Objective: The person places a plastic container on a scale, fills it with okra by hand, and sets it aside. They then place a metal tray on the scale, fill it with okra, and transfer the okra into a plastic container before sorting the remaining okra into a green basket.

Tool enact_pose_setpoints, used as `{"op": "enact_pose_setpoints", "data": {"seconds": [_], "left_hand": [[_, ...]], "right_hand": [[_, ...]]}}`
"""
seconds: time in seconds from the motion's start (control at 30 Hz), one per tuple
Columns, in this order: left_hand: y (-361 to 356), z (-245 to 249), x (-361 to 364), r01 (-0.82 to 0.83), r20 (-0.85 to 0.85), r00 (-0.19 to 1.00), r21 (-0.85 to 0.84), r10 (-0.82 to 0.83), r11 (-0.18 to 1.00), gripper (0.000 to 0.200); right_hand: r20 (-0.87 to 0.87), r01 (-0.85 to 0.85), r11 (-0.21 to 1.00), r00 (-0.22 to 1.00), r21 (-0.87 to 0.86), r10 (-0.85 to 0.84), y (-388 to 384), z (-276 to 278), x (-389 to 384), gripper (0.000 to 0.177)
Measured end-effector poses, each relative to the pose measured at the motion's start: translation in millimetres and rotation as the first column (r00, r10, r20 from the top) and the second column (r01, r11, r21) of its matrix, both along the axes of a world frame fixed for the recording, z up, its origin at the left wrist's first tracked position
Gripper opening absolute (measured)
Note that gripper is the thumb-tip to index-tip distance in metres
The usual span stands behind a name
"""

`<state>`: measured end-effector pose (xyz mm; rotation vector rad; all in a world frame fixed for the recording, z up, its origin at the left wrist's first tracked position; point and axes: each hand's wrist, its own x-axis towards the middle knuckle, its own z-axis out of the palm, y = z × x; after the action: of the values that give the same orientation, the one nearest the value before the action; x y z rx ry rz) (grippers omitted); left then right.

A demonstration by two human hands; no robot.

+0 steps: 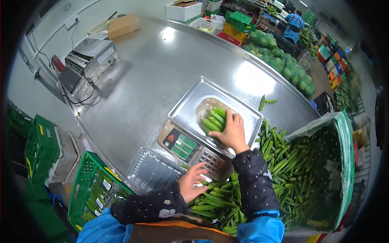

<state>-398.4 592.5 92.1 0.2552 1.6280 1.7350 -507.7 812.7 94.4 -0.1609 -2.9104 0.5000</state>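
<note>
My right hand (233,131) curls over a bunch of green okra (214,120) that lies in a clear plastic tray (201,106). That tray rests on the metal pan (190,95) of a digital scale (182,145) with a lit green display. My left hand (192,183) is open, fingers apart, with nothing in it, close to the scale's keypad and over loose okra (214,202). To its left, clear plastic trays (150,170) are stacked on the table's near edge.
A lined green crate (344,162) of okra tips toward the steel table (142,81) on the right. Two loose okra (262,103) lie beyond the scale. A wrapping machine (89,65) stands back left. Packed trays fill a green crate (87,178) at lower left. A person (293,26) stands far off.
</note>
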Motion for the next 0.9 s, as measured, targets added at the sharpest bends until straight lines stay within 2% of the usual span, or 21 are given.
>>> {"op": "enact_pose_setpoints", "data": {"seconds": [0.03, 0.07, 0.17, 0.27, 0.3, 0.33, 0.37, 0.43, 0.57, 0.6, 0.63, 0.7, 0.73, 0.8, 0.87, 0.9], "left_hand": [[-5, -3, -4, -0.014, -0.01, 1.0, -0.013, 0.014, 1.0, 0.08], [-9, -3, -9, -0.035, -0.033, 0.999, -0.013, 0.035, 0.999, 0.076], [-17, -8, -34, -0.067, -0.071, 0.995, -0.014, 0.066, 0.998, 0.065], [-19, 2, -85, -0.079, -0.275, 0.959, -0.035, 0.067, 0.996, 0.041], [-16, 12, -106, -0.091, -0.38, 0.924, -0.154, 0.026, 0.984, 0.033], [-11, 5, -127, -0.14, -0.508, 0.86, -0.169, 0.035, 0.976, 0.033], [-7, 21, -147, -0.172, -0.844, 0.512, -0.283, -0.16, 0.944, 0.039], [9, 31, -176, -0.117, -0.922, 0.288, -0.304, -0.26, 0.946, 0.049], [54, 41, -219, 0.038, -0.867, 0.182, -0.465, -0.463, 0.885, 0.054], [69, 38, -225, 0.015, -0.824, 0.119, -0.556, -0.554, 0.831, 0.055], [87, 46, -228, 0.098, -0.712, 0.149, -0.679, -0.686, 0.727, 0.054], [116, 31, -229, 0.001, -0.671, 0.05, -0.741, -0.74, 0.672, 0.052], [126, 27, -231, 0.002, -0.671, 0.047, -0.741, -0.74, 0.672, 0.052], [143, 17, -237, -0.015, -0.482, -0.047, -0.875, -0.875, 0.483, 0.05], [155, -2, -245, -0.019, -0.401, -0.068, -0.915, -0.913, 0.403, 0.046], [152, -15, -254, 0.073, -0.531, -0.019, -0.846, -0.847, 0.529, 0.039]], "right_hand": [[0.002, -0.034, 0.999, 0.999, -0.004, 0.034, 1, 2, 5, 0.102], [-0.024, -0.039, 0.995, 0.999, -0.086, 0.037, 8, -1, 10, 0.104], [-0.075, -0.006, 0.899, 0.997, -0.438, -0.03, 47, 12, 39, 0.078], [0.037, 0.163, 0.816, 0.984, -0.555, -0.171, 103, 20, 83, 0.048], [0.079, 0.203, 0.8, 0.978, -0.564, -0.192, 121, 18, 99, 0.041], [0.093, 0.241, 0.791, 0.969, -0.562, -0.229, 131, 18, 117, 0.038], [0.108, 0.277, 0.781, 0.959, -0.56, -0.263, 138, 19, 134, 0.034], [0.152, 0.329, 0.757, 0.943, -0.565, -0.297, 143, 20, 162, 0.031], [0.181, 0.379, 0.682, 0.921, -0.626, -0.346, 140, 10, 189, 0.027], [0.183, 0.381, 0.675, 0.92, -0.632, -0.347, 136, 8, 188, 0.027], [0.152, 0.34, 0.66, 0.933, -0.67, -0.326, 131, 7, 186, 0.026], [0.118, 0.299, 0.643, 0.944, -0.705, -0.309, 120, 11, 180, 0.025], [0.117, 0.275, 0.669, 0.955, -0.691, -0.272, 114, 15, 177, 0.025], [0.087, 0.231, 0.704, 0.968, -0.672, -0.234, 106, 19, 175, 0.024], [0.073, 0.255, 0.716, 0.959, -0.65, -0.275, 114, 17, 180, 0.024], [0.058, 0.276, 0.729, 0.949, -0.626, -0.31, 124, 18, 189, 0.023]]}}
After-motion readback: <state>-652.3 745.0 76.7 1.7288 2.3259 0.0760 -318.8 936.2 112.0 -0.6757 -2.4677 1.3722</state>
